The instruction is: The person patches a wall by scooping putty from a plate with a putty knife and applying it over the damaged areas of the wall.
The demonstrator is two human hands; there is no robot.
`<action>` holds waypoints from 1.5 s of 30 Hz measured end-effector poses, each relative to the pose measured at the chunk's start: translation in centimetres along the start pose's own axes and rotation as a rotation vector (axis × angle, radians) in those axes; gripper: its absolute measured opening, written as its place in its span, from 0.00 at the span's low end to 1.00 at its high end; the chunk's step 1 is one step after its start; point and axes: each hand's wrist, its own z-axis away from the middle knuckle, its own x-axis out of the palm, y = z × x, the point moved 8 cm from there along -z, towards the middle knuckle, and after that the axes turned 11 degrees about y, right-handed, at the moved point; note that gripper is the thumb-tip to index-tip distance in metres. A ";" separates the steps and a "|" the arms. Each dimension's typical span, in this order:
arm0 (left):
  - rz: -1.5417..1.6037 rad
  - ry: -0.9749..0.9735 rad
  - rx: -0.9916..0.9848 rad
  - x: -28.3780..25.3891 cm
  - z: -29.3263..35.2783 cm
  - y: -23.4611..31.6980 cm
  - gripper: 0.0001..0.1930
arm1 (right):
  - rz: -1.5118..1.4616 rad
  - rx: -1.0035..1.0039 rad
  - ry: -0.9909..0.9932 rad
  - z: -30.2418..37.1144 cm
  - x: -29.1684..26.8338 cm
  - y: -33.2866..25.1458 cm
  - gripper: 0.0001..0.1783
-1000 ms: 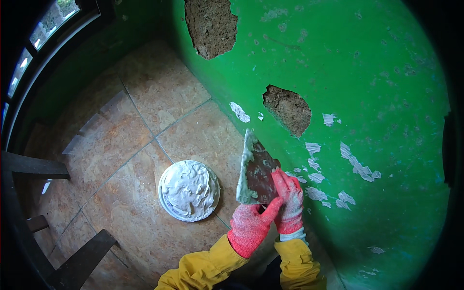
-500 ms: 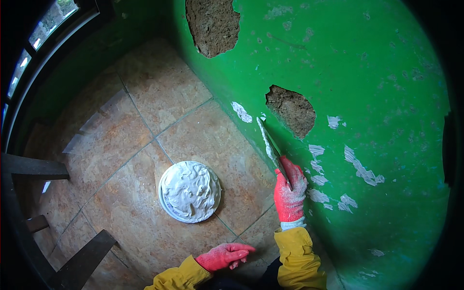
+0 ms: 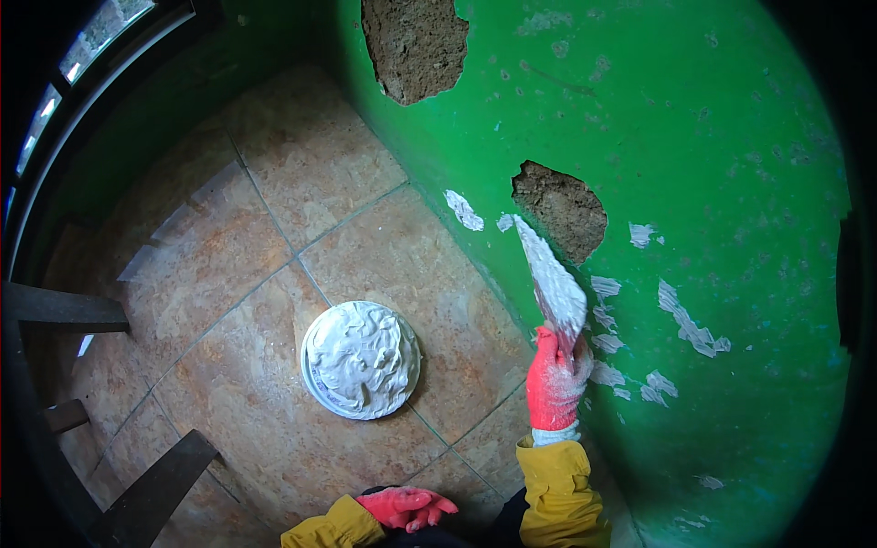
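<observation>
My right hand (image 3: 555,384), in a pink glove with a white cuff, grips a putty knife (image 3: 551,281) whose broad blade is coated with white filler. The blade's tip touches or nearly touches the green wall (image 3: 731,164), beside a small white dab (image 3: 505,223) and just left of a rough brown hole (image 3: 565,208). Near the lower edge, my left hand (image 3: 409,508), also pink-gloved, hangs with fingers loosely extended and nothing in it. Between the hands and the far floor stands a round white tub (image 3: 311,370) heaped with white filler (image 3: 364,354).
A larger brown hole (image 3: 416,50) lies higher on the wall. Several white filler patches (image 3: 685,320) dot the wall to the right. Dark furniture legs (image 3: 164,484) stand at left on the tiled floor (image 3: 247,365), below a window (image 3: 100,36).
My right hand has turned the putty knife, so its filler-covered face now shows. The dab by its tip looks larger. My left hand has drawn back slightly toward the lower left.
</observation>
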 end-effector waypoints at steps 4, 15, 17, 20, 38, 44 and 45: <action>0.023 0.000 0.013 0.5 0.7 0.7 0.34 | 0.050 -0.034 -0.030 1.2 -0.1 -0.3 0.09; 0.046 -0.029 0.006 -0.9 0.0 -0.3 0.36 | 0.008 -0.015 0.024 0.8 1.5 -0.8 0.08; 0.055 -0.035 0.013 -1.0 -0.1 -0.3 0.36 | -0.118 0.222 0.015 1.6 1.5 0.8 0.08; 0.063 -0.049 0.003 -1.2 -0.1 -0.6 0.36 | -0.283 0.510 0.031 2.6 1.6 2.3 0.09; 0.034 -0.049 0.039 -0.4 0.2 0.2 0.29 | -0.641 0.789 0.289 2.3 0.3 2.8 0.05; 0.002 -0.059 0.073 -0.6 0.1 0.1 0.29 | -0.638 0.779 0.243 1.9 0.8 3.1 0.05; 0.004 -0.056 0.077 -0.7 0.0 0.1 0.29 | -0.615 0.773 0.233 2.0 0.8 2.8 0.05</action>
